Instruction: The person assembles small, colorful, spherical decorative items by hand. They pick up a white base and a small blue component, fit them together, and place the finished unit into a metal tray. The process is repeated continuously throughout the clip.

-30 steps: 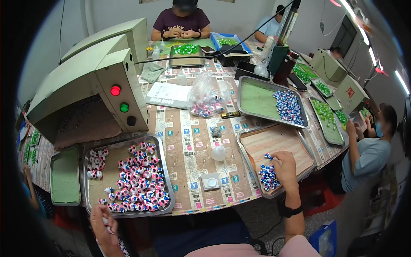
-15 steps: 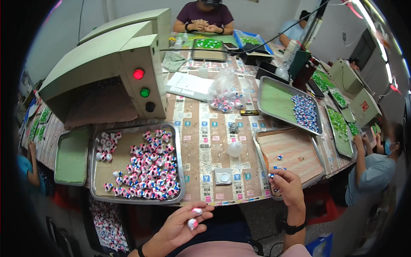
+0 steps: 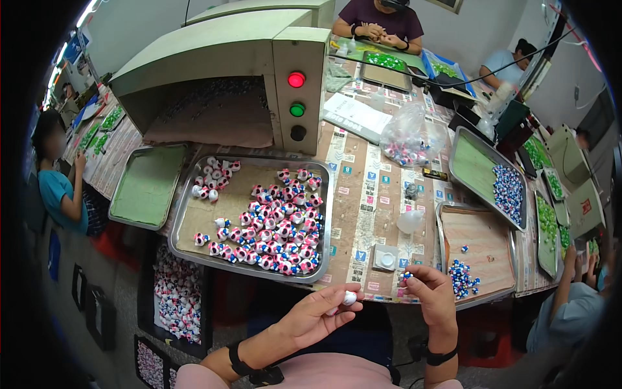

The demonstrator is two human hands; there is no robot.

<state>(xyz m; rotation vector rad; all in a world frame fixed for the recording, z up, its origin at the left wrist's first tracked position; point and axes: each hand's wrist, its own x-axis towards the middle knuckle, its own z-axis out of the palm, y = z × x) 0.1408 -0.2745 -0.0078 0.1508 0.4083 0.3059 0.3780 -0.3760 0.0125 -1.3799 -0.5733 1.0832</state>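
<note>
My left hand holds a small white doll-head-like piece at its fingertips. Another white piece with pink shows partly under the fingers. Close by on the right, my right hand pinches a tiny blue-and-white piece between thumb and fingers. The two hands are apart, just in front of the table edge. To the left lies a metal tray of similar white, pink and blue figures. Beside my right hand, a paper-lined tray holds a heap of small blue-and-white pieces.
A beige tunnel-shaped machine with lit buttons stands at the back left, a green-lined tray below it. On the table are a square white pot, a translucent bulb, a plastic bag and another tray. Several people work nearby.
The view has swung left, so the scene sits farther right. My left hand has come up nearer my right hand, its white piece now at the fingertips. Both hands keep their pieces.
</note>
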